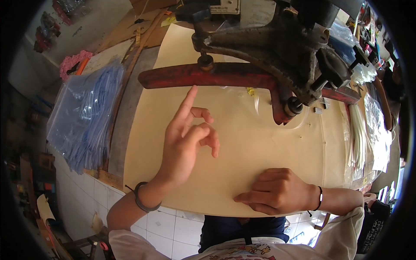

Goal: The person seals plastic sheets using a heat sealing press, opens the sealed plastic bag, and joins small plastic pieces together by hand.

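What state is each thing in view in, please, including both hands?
Left hand: raised, pointing, no object visible in it
Cream sheet: spread flat
Right hand: low at the sheet's near edge, fingers mostly curled, palm hidden
Red bar: crosswise, above the sheet
Bluish plastic bags: piled together
Pale strips: bunched lengthwise

On my feed, a broad, plain cream sheet (251,147) lies flat. Across its far part I see a long red bar (173,79), scuffed and darkened, running sideways with a rounded left end; whether the two touch, I can't tell.
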{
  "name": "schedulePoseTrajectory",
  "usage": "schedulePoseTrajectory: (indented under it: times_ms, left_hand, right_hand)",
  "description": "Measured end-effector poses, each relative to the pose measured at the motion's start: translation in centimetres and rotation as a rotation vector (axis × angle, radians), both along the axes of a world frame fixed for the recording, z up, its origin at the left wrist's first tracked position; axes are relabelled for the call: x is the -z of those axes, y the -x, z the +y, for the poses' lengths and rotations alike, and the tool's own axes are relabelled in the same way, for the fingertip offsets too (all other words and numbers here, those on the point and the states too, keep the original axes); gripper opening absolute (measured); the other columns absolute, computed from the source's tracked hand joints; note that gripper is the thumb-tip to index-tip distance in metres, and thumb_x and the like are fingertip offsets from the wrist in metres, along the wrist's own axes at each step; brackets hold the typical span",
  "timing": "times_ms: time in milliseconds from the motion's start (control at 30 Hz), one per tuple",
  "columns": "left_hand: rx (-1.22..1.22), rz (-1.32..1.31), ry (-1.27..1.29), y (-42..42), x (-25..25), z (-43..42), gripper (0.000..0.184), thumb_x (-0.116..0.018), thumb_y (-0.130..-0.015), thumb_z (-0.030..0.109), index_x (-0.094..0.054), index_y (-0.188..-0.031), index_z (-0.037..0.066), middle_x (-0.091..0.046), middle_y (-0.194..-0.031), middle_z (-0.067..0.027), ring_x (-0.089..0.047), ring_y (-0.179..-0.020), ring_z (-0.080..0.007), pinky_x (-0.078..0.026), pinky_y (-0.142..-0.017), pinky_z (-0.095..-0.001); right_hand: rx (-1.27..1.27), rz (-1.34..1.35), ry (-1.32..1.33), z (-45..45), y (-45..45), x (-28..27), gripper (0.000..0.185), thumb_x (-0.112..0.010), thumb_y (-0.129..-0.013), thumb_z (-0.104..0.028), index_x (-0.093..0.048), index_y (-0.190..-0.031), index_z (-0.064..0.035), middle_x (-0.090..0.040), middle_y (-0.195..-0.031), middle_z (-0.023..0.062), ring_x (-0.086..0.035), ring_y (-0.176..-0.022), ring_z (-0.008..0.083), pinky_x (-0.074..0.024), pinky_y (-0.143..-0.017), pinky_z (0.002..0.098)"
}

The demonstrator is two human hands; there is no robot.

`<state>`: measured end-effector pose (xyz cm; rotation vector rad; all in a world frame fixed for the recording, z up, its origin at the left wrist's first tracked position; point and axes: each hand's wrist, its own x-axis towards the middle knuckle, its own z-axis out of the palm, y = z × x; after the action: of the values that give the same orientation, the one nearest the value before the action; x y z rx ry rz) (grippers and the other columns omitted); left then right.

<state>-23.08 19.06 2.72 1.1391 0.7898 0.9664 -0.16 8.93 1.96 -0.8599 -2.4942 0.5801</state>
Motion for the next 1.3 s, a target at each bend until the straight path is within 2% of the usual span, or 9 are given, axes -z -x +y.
schedulePoseTrajectory:
  times_ms: [100,200,400,500,600,733,1300]
  left_hand:
    - [0.054,0.098,-0.101,-0.3,0.8,-0.1,0.085,-0.042,-0.087,-0.005,-0.007,-0.164,0.007,-0.05,-0.113,-0.0123,-0.06,-0.069,-0.0173,-0.054,-0.059,-0.0308]
    - [0.084,0.105,-0.19,-0.3,1.0,-0.2,0.088,-0.041,-0.086,-0.008,-0.003,-0.164,0.009,-0.049,-0.114,-0.0127,-0.06,-0.07,-0.0168,-0.054,-0.059,-0.0302]
    - [0.15,0.098,-0.12,-0.6,0.8,0.0,0.092,-0.041,-0.085,-0.01,-0.001,-0.165,0.013,-0.047,-0.116,-0.0138,-0.059,-0.072,-0.0158,-0.055,-0.061,-0.0299]
    - [0.211,0.096,-0.08,-1.1,1.1,-0.1,0.093,-0.041,-0.086,-0.011,0.001,-0.165,0.013,-0.047,-0.116,-0.0138,-0.058,-0.073,-0.0156,-0.056,-0.061,-0.0303]
    - [0.199,0.061,-0.063,-1.2,1.1,-0.3,0.095,-0.042,-0.086,-0.01,0.009,-0.164,0.014,-0.047,-0.117,-0.0145,-0.058,-0.073,-0.0156,-0.058,-0.062,-0.0315]
    - [0.146,0.093,-0.095,-1.0,0.8,-0.2,0.097,-0.042,-0.087,-0.008,0.012,-0.163,0.015,-0.047,-0.117,-0.0152,-0.058,-0.072,-0.0155,-0.059,-0.063,-0.0327]
    - [0.152,0.06,-0.12,-1.2,1.0,-0.4,0.096,-0.042,-0.087,-0.01,0.011,-0.163,0.015,-0.046,-0.118,-0.016,-0.058,-0.072,-0.0155,-0.06,-0.065,-0.0357]
  right_hand:
    - [-0.003,0.003,-0.012,0.0,0.0,0.2,0.027,-0.074,-0.082,-0.014,-0.073,-0.109,-0.014,-0.06,-0.073,-0.0016,-0.063,-0.068,0.0168,-0.0537,-0.065,0.0316]
    - [-0.005,-0.001,-0.02,-0.1,-0.1,0.3,0.029,-0.074,-0.081,-0.015,-0.072,-0.11,-0.0141,-0.06,-0.074,-0.0019,-0.062,-0.069,0.016,-0.0534,-0.065,0.0313]
    - [-0.01,-0.01,-0.046,0.0,0.0,0.4,0.032,-0.075,-0.079,-0.016,-0.072,-0.111,-0.0136,-0.058,-0.074,-0.0024,-0.062,-0.069,0.0152,-0.0526,-0.064,0.031]
    - [0.01,0.02,-0.061,0.0,0.1,1.0,0.031,-0.075,-0.08,-0.014,-0.076,-0.111,-0.0182,-0.053,-0.067,-0.0043,-0.057,-0.061,0.0151,-0.0493,-0.058,0.0315]
    - [-0.012,-0.023,-0.047,0.0,-0.1,0.3,0.033,-0.075,-0.078,-0.017,-0.072,-0.111,-0.0137,-0.058,-0.074,-0.0028,-0.062,-0.07,0.015,-0.0522,-0.064,0.0308]
    - [-0.011,-0.022,-0.043,0.0,-0.1,0.4,0.033,-0.075,-0.078,-0.017,-0.073,-0.111,-0.0141,-0.058,-0.074,-0.0031,-0.061,-0.069,0.0146,-0.0522,-0.063,0.0307]
    - [-0.006,-0.032,-0.037,-0.1,0.0,0.5,0.035,-0.075,-0.078,-0.018,-0.073,-0.113,-0.0146,-0.057,-0.073,-0.0039,-0.06,-0.068,0.0138,-0.052,-0.063,0.0303]
